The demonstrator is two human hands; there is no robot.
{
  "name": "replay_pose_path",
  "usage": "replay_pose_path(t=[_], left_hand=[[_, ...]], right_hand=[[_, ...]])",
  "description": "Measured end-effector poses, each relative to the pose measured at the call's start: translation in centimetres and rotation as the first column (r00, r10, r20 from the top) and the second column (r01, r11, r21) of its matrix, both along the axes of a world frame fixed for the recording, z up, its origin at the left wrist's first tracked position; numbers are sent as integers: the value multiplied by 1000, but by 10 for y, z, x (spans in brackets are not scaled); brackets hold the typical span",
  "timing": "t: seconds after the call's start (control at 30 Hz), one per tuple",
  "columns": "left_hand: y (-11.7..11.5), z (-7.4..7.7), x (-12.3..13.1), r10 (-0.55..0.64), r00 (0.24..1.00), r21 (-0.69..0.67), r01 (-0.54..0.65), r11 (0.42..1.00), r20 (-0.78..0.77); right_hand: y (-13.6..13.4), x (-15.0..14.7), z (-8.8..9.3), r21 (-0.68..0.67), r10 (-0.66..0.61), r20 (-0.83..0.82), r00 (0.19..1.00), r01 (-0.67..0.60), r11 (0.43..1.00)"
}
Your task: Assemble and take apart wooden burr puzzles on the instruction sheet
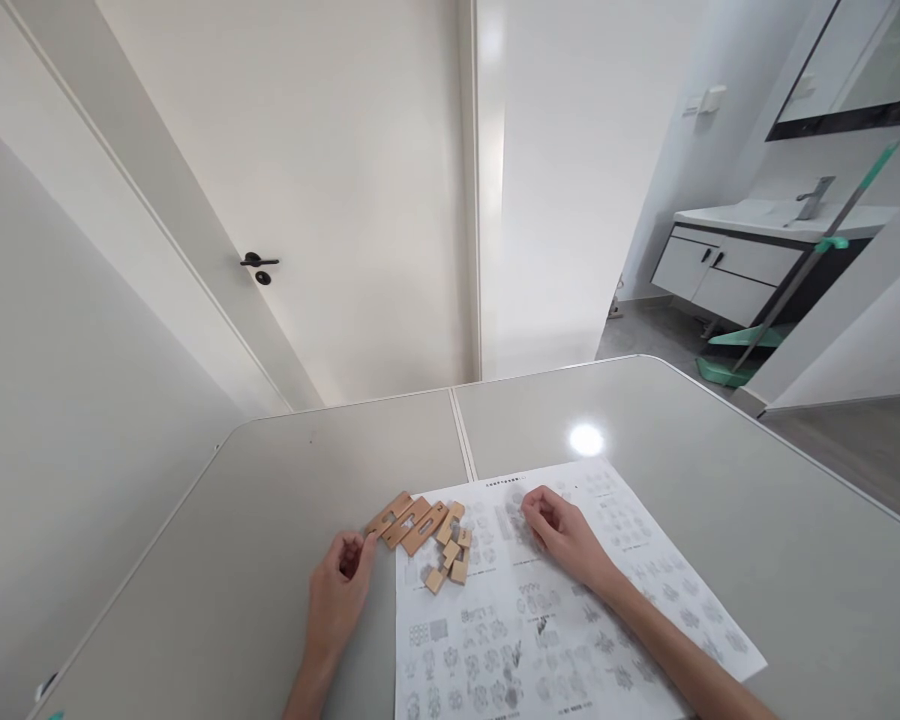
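My left hand [339,590] is beside the left edge of the paper, its fingers curled into a ring and the tips pinched at the near end of a flat wooden plate [381,521] with a cut-out. Two similar slotted plates, a middle one [407,522] and a right one [424,530], lie side by side against it. Right of these sits a loose cluster of small pale wooden blocks [451,553] on the printed sheet [510,590]. My right hand [559,532] rests on the sheet, fingers curled in; whatever they may hold is hidden.
The grey table [270,540] has a seam [462,435] down its middle and a bright light reflection at the right. Beyond it stand a white door [360,200] with a black handle [259,262], a sink cabinet [727,265] and a green dustpan [726,372].
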State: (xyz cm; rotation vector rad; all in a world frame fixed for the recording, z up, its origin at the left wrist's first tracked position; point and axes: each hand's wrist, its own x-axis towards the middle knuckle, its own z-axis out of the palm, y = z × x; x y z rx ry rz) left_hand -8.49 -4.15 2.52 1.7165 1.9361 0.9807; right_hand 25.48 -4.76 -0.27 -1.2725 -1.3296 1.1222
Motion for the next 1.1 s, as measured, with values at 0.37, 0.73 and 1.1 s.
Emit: replay_pose_path(t=[0.37, 0.73, 1.1], left_hand=[[-3, 3, 1, 87, 996, 14, -87, 996, -22], [7, -21, -10, 18, 987, 91, -4, 996, -159], [6, -14, -7, -112, 971, 32, 122, 992, -210]], right_hand=[[1, 0, -1, 4, -3, -5, 1000, 3, 1000], [1, -1, 2, 24, -41, 68, 997, 39, 999], [2, -1, -1, 23, -32, 94, 995, 30, 999]])
